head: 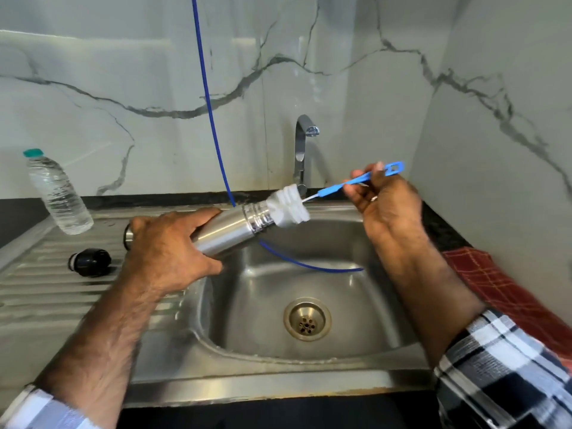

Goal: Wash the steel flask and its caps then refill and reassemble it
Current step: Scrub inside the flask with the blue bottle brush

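Note:
My left hand grips the steel flask round its body, holding it tilted over the sink with the threaded mouth pointing up to the right. A white bottle brush sits at the flask's mouth, its bristles partly inside. My right hand pinches the brush's blue handle near its far end. A black cap lies on its side on the ribbed drainboard, left of the flask.
The steel sink has a drain in the middle. A tap stands behind, with no water running. A blue hose hangs down into the basin. A plastic water bottle stands at left. A red checked cloth lies at right.

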The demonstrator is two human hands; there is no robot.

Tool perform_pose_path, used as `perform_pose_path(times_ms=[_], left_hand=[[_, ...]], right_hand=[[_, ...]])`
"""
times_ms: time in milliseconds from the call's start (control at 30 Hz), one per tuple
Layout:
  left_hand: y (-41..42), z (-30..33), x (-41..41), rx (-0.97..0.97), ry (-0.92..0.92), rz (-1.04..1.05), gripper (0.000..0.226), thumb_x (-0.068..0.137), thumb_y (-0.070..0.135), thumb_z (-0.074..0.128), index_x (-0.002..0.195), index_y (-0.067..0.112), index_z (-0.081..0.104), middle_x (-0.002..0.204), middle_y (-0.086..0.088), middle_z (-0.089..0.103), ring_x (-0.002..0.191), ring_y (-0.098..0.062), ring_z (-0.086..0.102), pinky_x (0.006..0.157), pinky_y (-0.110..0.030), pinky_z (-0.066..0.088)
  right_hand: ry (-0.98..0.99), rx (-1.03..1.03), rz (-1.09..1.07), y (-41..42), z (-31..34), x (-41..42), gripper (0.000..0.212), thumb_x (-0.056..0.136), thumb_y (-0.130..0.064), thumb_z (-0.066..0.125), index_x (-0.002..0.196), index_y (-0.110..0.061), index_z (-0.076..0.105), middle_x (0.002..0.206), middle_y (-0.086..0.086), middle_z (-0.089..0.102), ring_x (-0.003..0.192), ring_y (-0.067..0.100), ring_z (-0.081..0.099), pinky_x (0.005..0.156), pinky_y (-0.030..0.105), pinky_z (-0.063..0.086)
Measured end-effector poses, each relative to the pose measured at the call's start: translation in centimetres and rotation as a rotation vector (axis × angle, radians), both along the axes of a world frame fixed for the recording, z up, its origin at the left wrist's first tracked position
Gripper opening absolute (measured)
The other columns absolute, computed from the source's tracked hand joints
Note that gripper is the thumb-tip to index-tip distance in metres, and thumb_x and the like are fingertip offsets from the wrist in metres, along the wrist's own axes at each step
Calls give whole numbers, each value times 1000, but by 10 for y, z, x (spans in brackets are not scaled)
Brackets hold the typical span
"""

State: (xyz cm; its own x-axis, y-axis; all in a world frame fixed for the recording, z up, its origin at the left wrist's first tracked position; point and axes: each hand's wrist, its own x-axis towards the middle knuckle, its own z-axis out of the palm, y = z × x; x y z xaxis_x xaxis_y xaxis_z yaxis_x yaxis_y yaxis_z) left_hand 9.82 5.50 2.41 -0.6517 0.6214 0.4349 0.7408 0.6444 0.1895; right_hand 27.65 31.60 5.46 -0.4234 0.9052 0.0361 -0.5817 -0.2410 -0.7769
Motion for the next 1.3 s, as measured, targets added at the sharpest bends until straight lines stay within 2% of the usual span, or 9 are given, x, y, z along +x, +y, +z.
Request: perform_pose_path(times_ms=[300,467,633,733,933,1100,1167,1233,1300], left_hand=[[8,-2,14,24,-14,-27,96,43,61,87,136,47,65,105,8,77,97,-22,66,93,-41,31],[3,6,15,27,-67,-29,94,51,56,92,139,51,59,91,18,63,89,-15,56,101,-42,36],[3,10,20,30,-161,-53,94,53,53,95,140,51,59,101,17,70,93,-16,51,108,-44,40],[-11,7,8,93,-229,-63,91,44,55,96,129,47,66,91,22,69,90,-17,65,105,-45,44],[7,0,15,0,-47,-73,98,44,63,85,138,49,61,105,14,76,98,-17,66,103,-42,36],[0,-2,12,106,-64,-65,95,45,64,85,135,50,59,102,15,76,92,-16,65,99,-41,37],[-6,1,6,39,-9,-3,96,52,63,90,141,51,56,107,14,74,92,-14,55,95,-38,32],[-10,4,0,-22,7,46,96,57,61,92,145,52,53,113,12,72,93,-13,43,95,-39,32],[-10,3,-2,-64,49,39,94,59,58,93,145,51,54,117,14,72,98,-14,47,98,-41,29]], right_hand=[[-8,98,180,-48,-19,-22,23,109,-20,57,91,-7,62,76,10,73,68,26,73,62,32,65],[-30,133,119,-34,-5,-15,22,108,-16,58,90,-4,64,73,10,74,66,26,76,61,31,63],[-29,190,100,-20,1,-9,22,107,-17,58,88,-8,64,74,8,73,69,25,75,63,30,62],[77,193,44,5,10,12,21,108,-20,55,90,-14,60,75,1,71,73,22,74,68,28,61],[22,155,90,-25,-8,-4,22,111,-22,53,91,-15,59,75,2,71,73,24,70,63,31,62],[-28,211,220,-43,-4,-18,10,105,-18,63,99,-10,64,83,7,75,70,24,75,66,34,65],[-177,447,48,-27,-1,-7,27,94,-9,77,117,-12,63,101,5,74,75,19,76,71,37,66],[-533,1049,-350,-10,0,7,64,85,-15,83,142,-17,54,137,5,62,112,21,70,97,45,59],[-806,1702,-539,-12,-1,11,63,88,-30,73,147,-18,55,151,7,56,143,29,51,121,58,34]])
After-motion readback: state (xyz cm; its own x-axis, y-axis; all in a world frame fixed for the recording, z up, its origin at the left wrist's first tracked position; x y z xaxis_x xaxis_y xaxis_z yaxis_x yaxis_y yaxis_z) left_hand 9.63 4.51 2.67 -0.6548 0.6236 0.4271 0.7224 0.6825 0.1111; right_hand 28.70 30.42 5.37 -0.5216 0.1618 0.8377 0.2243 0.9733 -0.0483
